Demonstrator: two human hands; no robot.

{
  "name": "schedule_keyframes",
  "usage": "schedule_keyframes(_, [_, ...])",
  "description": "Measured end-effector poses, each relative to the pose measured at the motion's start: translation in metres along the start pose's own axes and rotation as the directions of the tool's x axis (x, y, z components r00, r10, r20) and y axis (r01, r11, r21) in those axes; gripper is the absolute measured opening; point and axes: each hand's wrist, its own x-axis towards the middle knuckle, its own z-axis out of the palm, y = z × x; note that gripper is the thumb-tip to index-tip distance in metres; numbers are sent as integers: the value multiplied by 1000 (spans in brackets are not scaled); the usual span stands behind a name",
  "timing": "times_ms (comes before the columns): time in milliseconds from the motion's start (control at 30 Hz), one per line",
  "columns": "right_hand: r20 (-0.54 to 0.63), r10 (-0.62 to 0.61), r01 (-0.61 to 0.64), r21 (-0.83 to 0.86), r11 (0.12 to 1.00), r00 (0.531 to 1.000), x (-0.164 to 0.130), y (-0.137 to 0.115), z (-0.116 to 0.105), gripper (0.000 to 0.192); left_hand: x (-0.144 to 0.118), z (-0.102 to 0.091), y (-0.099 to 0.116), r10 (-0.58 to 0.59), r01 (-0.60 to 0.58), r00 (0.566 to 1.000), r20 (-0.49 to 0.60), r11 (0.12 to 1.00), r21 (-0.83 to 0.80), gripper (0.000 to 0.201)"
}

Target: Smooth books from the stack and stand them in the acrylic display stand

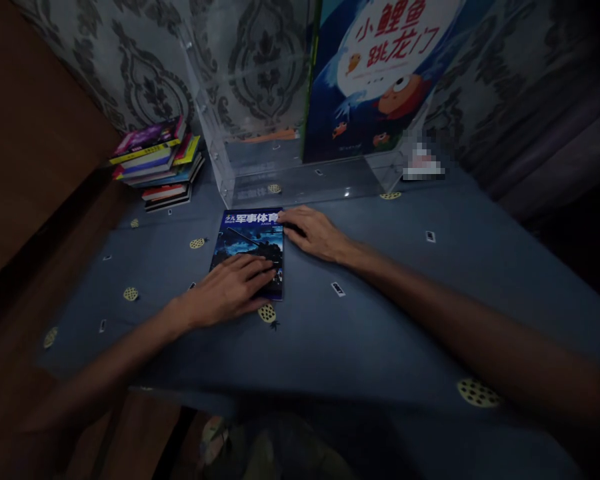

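On the worktop (380, 320), which has a blue cloth with little yellow dots on it, lies a dark blue book (249, 248). It lies flat, with its cover up, and white letters run along the top of the cover. The book sits near the middle of the worktop, just in front of a clear plastic box (260, 133).

The left hand (230, 290) rests flat on the lower part of the book. Its fingers are spread out a bit and point to the right. It presses on the cover and holds nothing. The right hand (313, 231) is at the top right corner of the book. Its fingers are bent and touch the edge of the book there. I cannot tell if it grips the edge or just rests on it.

Inside the clear plastic box stands a big picture book (375, 73). It is upright, with a blue cover, red letters and a round orange fish on it.

Off to the left, near the wall, is a pile of books (155, 163) in many colors. They lie flat, one on top of another. The pile is well apart from both hands.
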Motion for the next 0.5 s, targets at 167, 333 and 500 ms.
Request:
schedule_keyframes(167, [18, 44, -45, 44, 998, 999, -10, -20, -2, 33, -3, 7, -2, 15, -17, 997, -71, 1000, -19, 38])
schedule_keyframes(333, [39, 65, -69, 111, 991, 997, -25, -49, -6, 33, -4, 7, 0, -1, -13, 990, -140, 995, -97, 34])
schedule_keyframes(500, [25, 54, -57, 147, 987, 998, -45, -75, -11, 30, -6, 10, 1, 5, -21, 985, -171, 995, -94, 34])
